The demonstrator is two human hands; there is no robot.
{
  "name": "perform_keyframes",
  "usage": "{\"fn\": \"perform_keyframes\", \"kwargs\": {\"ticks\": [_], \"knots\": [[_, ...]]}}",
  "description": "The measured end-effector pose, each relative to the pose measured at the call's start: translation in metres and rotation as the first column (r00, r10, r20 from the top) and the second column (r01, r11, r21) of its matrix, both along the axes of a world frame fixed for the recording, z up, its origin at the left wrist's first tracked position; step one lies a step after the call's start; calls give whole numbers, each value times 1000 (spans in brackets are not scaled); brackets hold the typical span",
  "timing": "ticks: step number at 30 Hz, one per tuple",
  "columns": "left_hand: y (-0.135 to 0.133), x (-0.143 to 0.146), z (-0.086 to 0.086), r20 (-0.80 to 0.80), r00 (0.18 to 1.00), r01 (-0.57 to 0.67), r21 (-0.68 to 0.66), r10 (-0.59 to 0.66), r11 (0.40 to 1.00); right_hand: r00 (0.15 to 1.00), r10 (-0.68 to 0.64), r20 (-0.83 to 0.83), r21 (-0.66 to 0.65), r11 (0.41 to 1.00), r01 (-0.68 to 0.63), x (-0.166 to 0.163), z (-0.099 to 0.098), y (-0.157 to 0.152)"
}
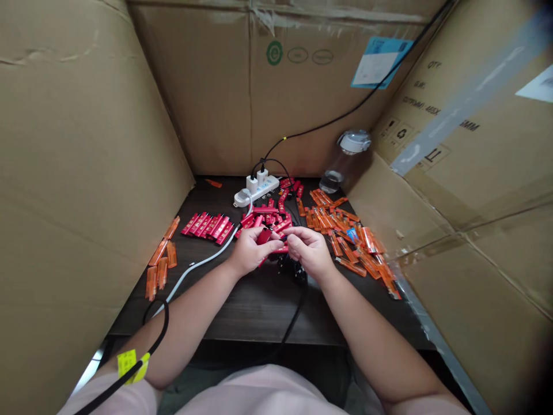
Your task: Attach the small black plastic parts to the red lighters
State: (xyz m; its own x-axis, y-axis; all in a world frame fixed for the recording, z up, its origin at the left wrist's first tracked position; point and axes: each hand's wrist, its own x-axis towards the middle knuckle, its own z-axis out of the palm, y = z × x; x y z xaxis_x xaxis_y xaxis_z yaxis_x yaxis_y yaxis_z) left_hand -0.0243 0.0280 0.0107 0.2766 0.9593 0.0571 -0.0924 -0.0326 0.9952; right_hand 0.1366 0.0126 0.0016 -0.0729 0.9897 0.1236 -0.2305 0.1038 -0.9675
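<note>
My left hand is closed round a red lighter whose dark end points up between thumb and fingers. Close beside it, my right hand has its thumb and fingertips pinched together; whatever they hold, if anything, is too small to make out. Just beyond both hands lies a loose pile of red lighters, partly hidden by my fingers. A neat slanted row of red lighters rests to the left. Small black parts show under my right hand.
Many clear orange lighters are scattered at the right, and several more orange lighters lie at the left edge. Behind stand a white power strip and a water bottle. A white cable crosses the dark table; cardboard walls enclose it.
</note>
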Motion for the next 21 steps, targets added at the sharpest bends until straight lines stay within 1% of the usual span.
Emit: {"fn": "perform_keyframes", "kwargs": {"ticks": [2,4,6,10,13,16,21], "knots": [[1,0,0,-70,991,-109,118,118,987,991,-75,107,43,997,71,-2,1,-1],[1,0,-1,-119,973,-169,213,197,962,973,-142,182,89,988,128,-3,2,-2],[1,0,-2,-175,955,-181,290,238,940,961,-165,222,107,984,144,-5,4,-2],[0,0,-6,-249,930,-153,411,272,899,957,-157,243,91,986,139,-7,7,-4],[-1,1,-7,-261,928,-124,453,264,883,956,-164,243,95,985,145,-7,8,-5],[-1,-1,-7,-280,927,-98,465,251,880,956,-196,217,102,979,177,-6,6,-4],[4,-3,-12,-287,931,-90,415,224,905,949,-309,59,116,947,301,-2,0,1]]}}
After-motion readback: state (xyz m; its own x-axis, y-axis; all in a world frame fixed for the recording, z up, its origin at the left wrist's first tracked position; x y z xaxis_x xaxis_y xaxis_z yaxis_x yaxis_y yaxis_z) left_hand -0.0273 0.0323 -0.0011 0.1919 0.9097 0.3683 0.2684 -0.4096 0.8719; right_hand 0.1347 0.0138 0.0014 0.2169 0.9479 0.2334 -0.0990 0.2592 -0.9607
